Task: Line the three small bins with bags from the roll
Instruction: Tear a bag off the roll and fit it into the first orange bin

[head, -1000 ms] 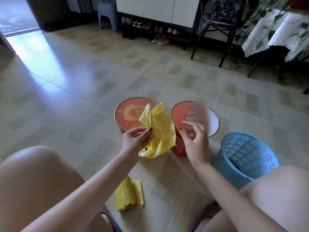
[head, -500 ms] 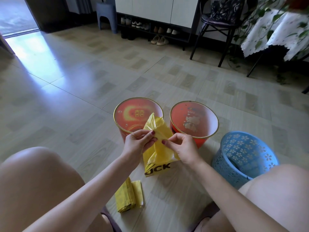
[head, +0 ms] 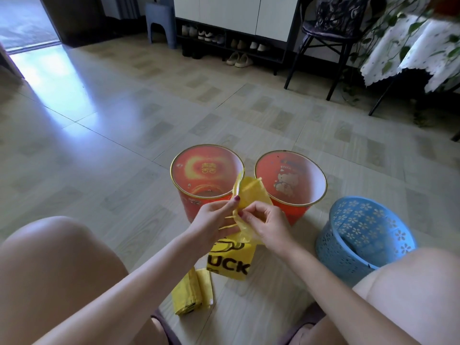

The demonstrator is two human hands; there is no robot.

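You are holding one yellow bag point(head: 239, 247) between both hands, low in front of you and just above the floor point(head: 99, 135). Your left hand point(head: 214, 220) is pinching the bag's upper edge between thumb and fingertips; your right hand point(head: 268, 225) is pinching the same edge from the other side, fingers curled on the film. Judged from the grips: you are rubbing the two layers apart to find the mouth, which is why both pinches are sitting so close together at the top. The printed lower part is hanging free below your hands.

The left red bin point(head: 206, 175) and the right red bin point(head: 291, 180) are standing side by side directly behind the bag, rims nearly touching; the blue perforated bin point(head: 361, 235) is tilting by your right knee. All three are showing bare interiors, so none is lined yet. The roll of bags point(head: 191, 292) is lying on the floor between your knees, within reach for the next bags.
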